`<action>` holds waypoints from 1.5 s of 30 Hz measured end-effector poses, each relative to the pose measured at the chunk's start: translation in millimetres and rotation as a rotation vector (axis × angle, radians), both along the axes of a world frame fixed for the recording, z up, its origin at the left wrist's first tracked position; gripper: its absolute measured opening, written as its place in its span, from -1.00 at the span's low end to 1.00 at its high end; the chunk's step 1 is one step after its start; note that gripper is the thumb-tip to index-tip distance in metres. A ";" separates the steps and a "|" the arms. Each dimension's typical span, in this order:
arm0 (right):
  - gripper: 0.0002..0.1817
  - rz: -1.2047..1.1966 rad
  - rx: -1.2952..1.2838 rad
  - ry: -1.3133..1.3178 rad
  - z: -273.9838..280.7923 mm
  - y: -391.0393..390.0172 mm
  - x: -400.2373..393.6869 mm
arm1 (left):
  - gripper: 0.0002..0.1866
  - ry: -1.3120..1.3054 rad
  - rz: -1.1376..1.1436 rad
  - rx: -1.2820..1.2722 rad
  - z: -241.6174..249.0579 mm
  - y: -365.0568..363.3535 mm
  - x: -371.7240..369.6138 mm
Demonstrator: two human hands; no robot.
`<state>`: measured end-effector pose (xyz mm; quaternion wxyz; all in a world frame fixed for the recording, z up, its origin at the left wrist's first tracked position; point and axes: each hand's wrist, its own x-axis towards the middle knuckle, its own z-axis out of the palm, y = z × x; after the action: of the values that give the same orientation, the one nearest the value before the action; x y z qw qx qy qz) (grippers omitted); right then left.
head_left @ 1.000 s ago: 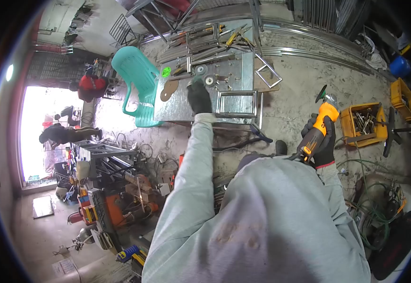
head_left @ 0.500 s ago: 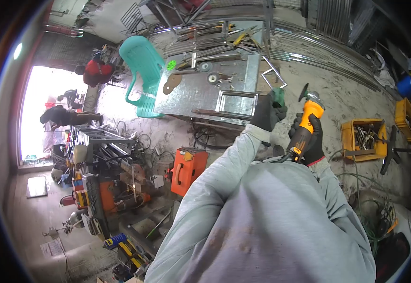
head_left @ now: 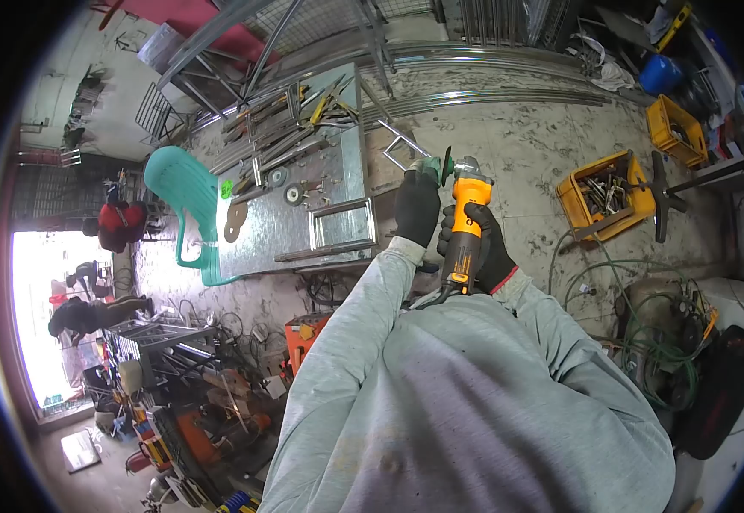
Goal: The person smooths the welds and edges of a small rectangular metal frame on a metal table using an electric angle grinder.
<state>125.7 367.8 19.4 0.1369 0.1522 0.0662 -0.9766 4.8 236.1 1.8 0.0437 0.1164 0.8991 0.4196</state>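
My right hand [head_left: 489, 244], in a black glove with a red cuff, is wrapped round the body of an orange and black angle grinder [head_left: 467, 224]. The grinder stands upright in view, with its thin disc [head_left: 448, 166] turned to the left. My left hand [head_left: 418, 208], in a dark glove with green at the fingertips, is closed on the near end of a small shiny metal frame [head_left: 396, 142]. The disc's edge is right beside the left fingertips and the frame's end. Left of that hand, a larger rectangular metal frame [head_left: 372, 224] lies on the metal-topped table [head_left: 256, 235].
Pliers, bars and loose discs [head_left: 293, 195] lie on the table, beside a green plastic chair [head_left: 179, 175]. Yellow crates [head_left: 637, 209] stand to the right, near a green hose [head_left: 560, 256]. Long metal tubes [head_left: 508, 98] lie behind. People [head_left: 90, 316] are far left.
The grinder has come closer to my left hand, so its disc now sits by the fingertips and the frame's end. The whole view has shifted, moving the table leftward.
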 end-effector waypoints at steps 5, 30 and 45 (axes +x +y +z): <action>-0.52 -0.022 0.006 0.012 -1.7 4.1 2.9 | -0.52 -0.023 0.083 0.067 36.3 25.9 12.7; -0.54 0.038 0.033 0.050 3.5 11.2 0.9 | -0.60 0.093 0.121 -0.043 70.8 33.4 13.1; -0.55 0.041 0.006 0.022 15.5 9.6 4.5 | -0.62 0.177 0.130 -0.147 74.0 33.1 14.4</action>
<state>130.2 377.5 34.9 0.1557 0.1403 0.0735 -0.9750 19.2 269.2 75.7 -0.0546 0.0909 0.9334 0.3428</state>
